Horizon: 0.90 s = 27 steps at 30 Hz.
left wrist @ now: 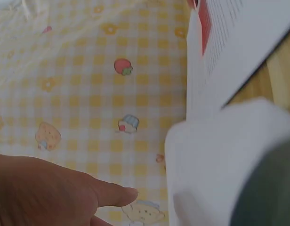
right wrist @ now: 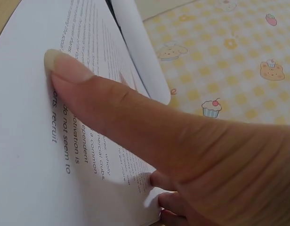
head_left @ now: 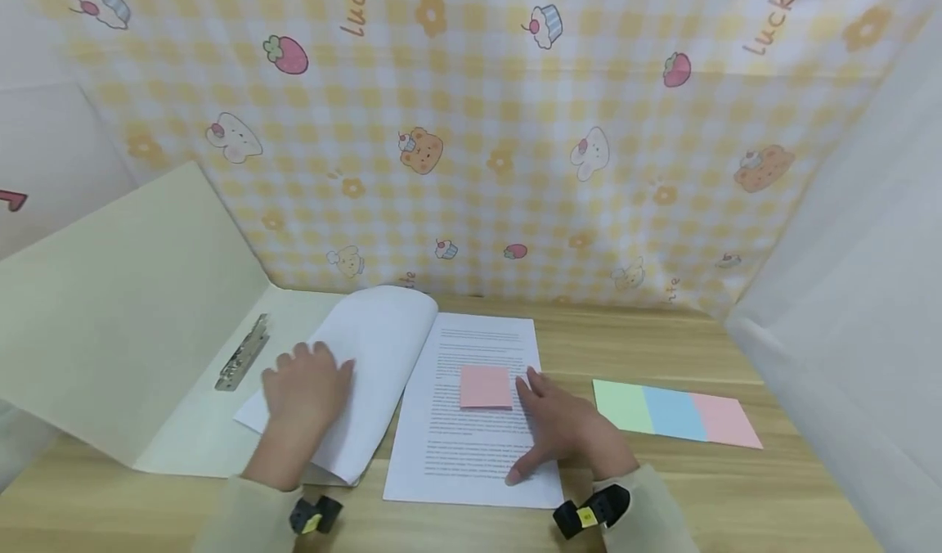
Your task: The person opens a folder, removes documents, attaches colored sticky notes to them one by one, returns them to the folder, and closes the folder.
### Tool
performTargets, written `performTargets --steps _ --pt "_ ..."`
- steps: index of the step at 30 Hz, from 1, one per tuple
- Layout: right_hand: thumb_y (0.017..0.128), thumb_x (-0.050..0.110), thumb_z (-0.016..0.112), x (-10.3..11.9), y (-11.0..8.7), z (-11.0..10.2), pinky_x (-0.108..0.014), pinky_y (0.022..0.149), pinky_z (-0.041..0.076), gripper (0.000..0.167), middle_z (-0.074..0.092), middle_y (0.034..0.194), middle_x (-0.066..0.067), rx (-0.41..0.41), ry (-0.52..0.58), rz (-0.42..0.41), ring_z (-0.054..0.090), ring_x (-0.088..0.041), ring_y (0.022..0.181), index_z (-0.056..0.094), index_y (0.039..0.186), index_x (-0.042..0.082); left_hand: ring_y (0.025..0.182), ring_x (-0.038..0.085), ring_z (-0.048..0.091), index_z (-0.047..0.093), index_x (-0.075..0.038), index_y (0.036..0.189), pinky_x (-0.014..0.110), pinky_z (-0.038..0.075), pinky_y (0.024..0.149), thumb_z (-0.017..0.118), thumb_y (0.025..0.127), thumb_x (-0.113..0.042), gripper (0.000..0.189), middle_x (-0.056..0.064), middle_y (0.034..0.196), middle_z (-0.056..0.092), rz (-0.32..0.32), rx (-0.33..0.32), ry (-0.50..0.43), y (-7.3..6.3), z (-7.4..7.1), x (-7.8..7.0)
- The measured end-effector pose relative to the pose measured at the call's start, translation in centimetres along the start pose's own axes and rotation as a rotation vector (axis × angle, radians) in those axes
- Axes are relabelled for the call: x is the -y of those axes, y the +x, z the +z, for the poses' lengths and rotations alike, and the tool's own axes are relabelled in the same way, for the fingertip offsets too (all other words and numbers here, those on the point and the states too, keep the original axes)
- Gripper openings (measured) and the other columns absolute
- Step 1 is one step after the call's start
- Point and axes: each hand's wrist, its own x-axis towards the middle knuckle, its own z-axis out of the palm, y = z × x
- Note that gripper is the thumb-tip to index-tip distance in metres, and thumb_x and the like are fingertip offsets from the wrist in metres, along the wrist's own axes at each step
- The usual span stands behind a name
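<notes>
A clip folder (head_left: 199,438) lies spread at the left with its cover raised. White sheets (head_left: 390,324) bulge in a curve over its right part, and my left hand (head_left: 305,389) rests on them, thumb extended. To their right lies a printed page (head_left: 486,463) bearing a square pink sticky note (head_left: 486,387). My right hand (head_left: 562,422) touches the page's right side, fingers and thumb spread, fingertips near the note. In the right wrist view, the thumb (right wrist: 102,99) lies straight over the printed lines. The left hand's fingertips are hidden in the left wrist view.
A metal lever clip (head_left: 243,352) is fixed inside the folder. Green, blue and pink sticky notes (head_left: 673,412) lie in a row on the wooden table (head_left: 662,504) at the right. A yellow checked cloth (head_left: 478,128) hangs behind, with white cloth at both sides.
</notes>
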Motion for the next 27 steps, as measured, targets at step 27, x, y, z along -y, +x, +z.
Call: performTargets --steps 27 --pt "0.053 0.063 0.093 0.3 0.5 0.3 -0.058 0.117 0.038 0.136 0.019 0.169 -0.021 0.012 0.005 0.05 0.021 -0.037 0.157 0.03 0.158 0.004 0.075 0.029 0.054 0.055 0.016 0.111 0.042 0.047 0.065 0.079 0.078 -0.058 0.084 0.023 0.091 0.062 -0.094 0.299 -0.108 2.7 0.1 8.8"
